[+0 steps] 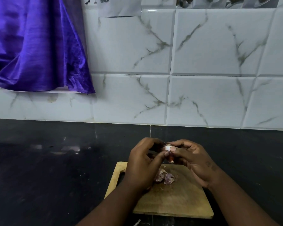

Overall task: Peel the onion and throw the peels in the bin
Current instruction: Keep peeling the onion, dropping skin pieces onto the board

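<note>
A small onion (pixel 167 148), pale with reddish skin hanging at its lower end, is held above the far edge of a wooden cutting board (pixel 178 201). My left hand (pixel 144 162) and my right hand (pixel 191 157) both pinch it with their fingertips, thumbs pressed on its near side. Most of the onion is hidden by the fingers. A small pile of purple-pink peels (pixel 165 176) lies on the board just below the hands. No bin is in view.
The board lies on a dark stone counter (pixel 47 168) that runs to a white marbled tile wall (pixel 203 62). A purple cloth (pixel 34 46) hangs at the upper left. A scrap of peel (pixel 137 222) lies on the counter near the front edge.
</note>
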`<state>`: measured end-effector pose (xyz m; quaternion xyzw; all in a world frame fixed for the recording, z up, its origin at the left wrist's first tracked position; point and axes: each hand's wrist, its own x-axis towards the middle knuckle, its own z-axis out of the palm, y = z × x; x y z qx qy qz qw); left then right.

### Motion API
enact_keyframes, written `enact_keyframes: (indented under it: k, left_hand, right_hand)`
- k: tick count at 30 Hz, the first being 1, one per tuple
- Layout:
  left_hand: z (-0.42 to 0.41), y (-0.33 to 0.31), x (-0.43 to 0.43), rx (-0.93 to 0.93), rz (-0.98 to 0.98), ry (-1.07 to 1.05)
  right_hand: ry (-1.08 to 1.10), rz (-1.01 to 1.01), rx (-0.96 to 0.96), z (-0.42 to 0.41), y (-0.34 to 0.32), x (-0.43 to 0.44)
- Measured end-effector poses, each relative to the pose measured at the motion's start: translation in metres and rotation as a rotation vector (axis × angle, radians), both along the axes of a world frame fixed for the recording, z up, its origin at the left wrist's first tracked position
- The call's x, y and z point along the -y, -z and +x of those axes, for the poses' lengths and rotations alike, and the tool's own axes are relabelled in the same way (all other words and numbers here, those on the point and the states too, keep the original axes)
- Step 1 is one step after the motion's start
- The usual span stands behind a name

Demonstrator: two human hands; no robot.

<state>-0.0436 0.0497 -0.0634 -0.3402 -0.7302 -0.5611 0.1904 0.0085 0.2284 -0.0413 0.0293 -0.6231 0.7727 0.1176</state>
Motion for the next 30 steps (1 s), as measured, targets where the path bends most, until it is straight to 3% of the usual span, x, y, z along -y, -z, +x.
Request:
enact_keyframes:
  k: [4, 15, 30]
  left_hand:
    - [0.0001, -0.0011, 0.0009, -0.071, -0.021, -0.011]
    - [-0.0042, -0.0004, 0.0012, 0.205, 0.153, 0.088]
    - [0.0011, -0.001, 0.0016, 0.216, 0.112, 0.068]
  right_hand:
    - [0.004, 0.027, 0.007, 0.0009, -0.001, -0.001]
    - [-0.02, 0.029, 0.007, 0.0002, 0.0, -0.0037]
    - [-0.016, 0.06, 0.011, -0.001, 0.0015, -0.0053]
